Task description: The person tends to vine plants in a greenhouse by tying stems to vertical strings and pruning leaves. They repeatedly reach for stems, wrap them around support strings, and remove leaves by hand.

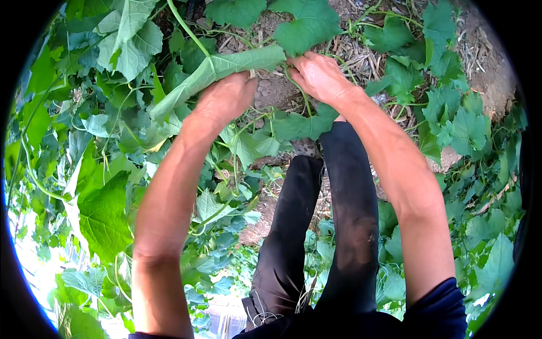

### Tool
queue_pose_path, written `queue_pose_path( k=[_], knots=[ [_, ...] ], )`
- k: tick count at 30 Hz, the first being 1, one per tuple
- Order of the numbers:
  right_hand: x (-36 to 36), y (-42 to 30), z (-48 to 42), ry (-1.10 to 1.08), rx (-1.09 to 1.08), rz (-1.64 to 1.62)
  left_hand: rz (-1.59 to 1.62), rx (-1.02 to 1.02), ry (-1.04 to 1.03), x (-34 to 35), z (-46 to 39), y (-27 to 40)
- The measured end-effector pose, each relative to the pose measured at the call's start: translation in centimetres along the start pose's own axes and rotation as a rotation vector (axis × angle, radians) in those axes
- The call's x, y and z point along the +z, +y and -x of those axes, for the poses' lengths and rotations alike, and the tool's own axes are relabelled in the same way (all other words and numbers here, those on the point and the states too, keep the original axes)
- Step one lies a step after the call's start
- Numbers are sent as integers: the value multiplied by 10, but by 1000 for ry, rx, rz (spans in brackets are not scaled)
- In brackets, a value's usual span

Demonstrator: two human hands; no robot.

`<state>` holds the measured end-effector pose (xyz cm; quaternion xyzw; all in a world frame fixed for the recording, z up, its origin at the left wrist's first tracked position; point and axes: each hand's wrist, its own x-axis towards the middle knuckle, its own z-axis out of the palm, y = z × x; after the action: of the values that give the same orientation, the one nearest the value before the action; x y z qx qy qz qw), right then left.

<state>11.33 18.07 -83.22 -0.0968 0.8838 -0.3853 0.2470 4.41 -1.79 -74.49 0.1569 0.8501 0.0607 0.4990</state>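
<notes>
A large pale-backed leaf (211, 72) on a thick green stalk lies curled across the top of my left hand (230, 95). The fingers of that hand are bent and partly hidden under the leaf, so whether they hold anything is unclear. To the right, my right hand (315, 76) reaches down among the vines, its fingertips bunched beside a thin green vine stem (301, 91) and the lower edge of a broad green leaf (307, 25). Those fingertips are partly hidden, and a firm hold on the stem cannot be made out. Bare soil (273, 91) shows between the two hands.
Dense leafy vines (106, 203) stand along the left, with more foliage (482, 203) on the right. Dry straw (360, 55) covers the soil at the upper right. My legs in dark trousers (353, 203) extend over the ground below my hands, and thin strings (302, 298) hang near my waist.
</notes>
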Motion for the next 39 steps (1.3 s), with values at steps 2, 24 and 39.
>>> queue_pose_path(
  k=[2, 24, 39],
  knots=[
    [-15, -13, 3, -17, 19, -23, 692, -177, 59, 31, -3, 13],
    [-50, -80, 34, 325, 132, -374, 1954, -115, 12, 34, -7, 29],
    [-27, -27, 38, 610, 790, -1540, 1675, -347, -103, 2, -1, 31]
  ],
)
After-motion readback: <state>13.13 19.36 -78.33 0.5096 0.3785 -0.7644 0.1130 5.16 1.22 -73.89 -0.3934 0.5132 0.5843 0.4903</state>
